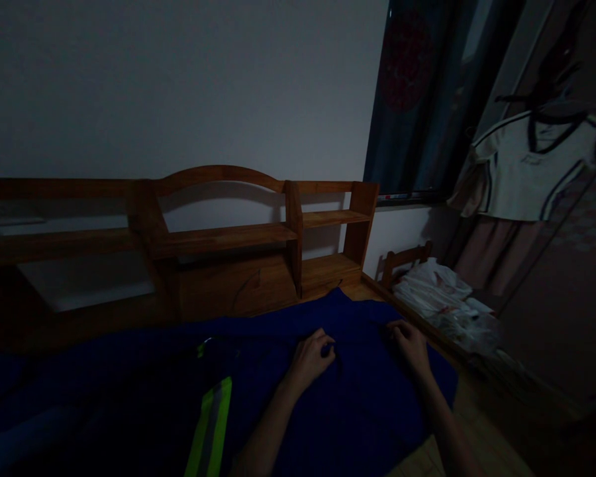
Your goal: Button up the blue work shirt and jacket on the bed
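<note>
Two hands work a dark blue garment [357, 404] spread across the bed's right end near the wooden headboard [218, 252], the left hand [312, 358] pinching a fold and the right hand [410, 344] pressed, fingers curled, apparently flattening it.

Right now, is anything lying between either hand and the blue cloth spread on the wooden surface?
Nothing visible. The left hand and the right hand both rest directly on the blue cloth, fingers curled into its fabric. The dark garment with the yellow-green stripe lies off to the left, apart from both hands.
</note>
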Motion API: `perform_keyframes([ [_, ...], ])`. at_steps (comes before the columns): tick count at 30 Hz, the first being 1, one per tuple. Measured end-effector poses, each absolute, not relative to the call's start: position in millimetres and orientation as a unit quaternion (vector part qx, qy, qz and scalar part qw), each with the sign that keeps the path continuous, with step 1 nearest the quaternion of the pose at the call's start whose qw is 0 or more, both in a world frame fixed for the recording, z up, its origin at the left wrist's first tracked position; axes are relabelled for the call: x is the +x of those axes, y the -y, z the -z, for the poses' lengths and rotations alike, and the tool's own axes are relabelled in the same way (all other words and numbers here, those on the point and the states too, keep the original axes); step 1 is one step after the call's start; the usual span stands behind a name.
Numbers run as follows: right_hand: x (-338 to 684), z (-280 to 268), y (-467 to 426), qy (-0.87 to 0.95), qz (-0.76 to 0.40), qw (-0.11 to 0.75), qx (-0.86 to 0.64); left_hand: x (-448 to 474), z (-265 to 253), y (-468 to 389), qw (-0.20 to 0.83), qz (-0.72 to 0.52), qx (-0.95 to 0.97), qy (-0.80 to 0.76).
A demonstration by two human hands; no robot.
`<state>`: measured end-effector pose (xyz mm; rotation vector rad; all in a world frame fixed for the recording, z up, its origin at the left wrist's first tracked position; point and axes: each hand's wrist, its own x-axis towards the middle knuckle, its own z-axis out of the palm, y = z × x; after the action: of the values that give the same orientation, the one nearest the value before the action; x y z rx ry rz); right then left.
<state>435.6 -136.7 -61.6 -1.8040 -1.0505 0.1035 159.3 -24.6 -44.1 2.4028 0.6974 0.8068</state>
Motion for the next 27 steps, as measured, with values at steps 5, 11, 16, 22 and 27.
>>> perform_keyframes([
  [5,431.9,57.5,138.4,0.435,-0.074,0.514,-0.736,161.7,46.7,22.0,0.262,-0.319,0.873,-0.260],
  [11,430.1,55.3,138.3,0.408,-0.094,0.535,-0.734,159.1,40.4,29.9,0.246,-0.316,0.878,-0.262],
  [16,430.7,57.9,137.8,0.412,-0.122,0.541,-0.723,157.1,37.9,31.8,0.244,-0.306,0.884,-0.257],
  [22,428.0,56.3,138.1,0.449,-0.205,0.536,-0.685,161.2,42.5,27.6,0.257,-0.315,0.877,-0.255],
  [27,428.8,57.5,134.5,0.523,-0.207,0.469,-0.681,164.1,47.6,25.5,0.213,-0.329,0.868,-0.305],
])
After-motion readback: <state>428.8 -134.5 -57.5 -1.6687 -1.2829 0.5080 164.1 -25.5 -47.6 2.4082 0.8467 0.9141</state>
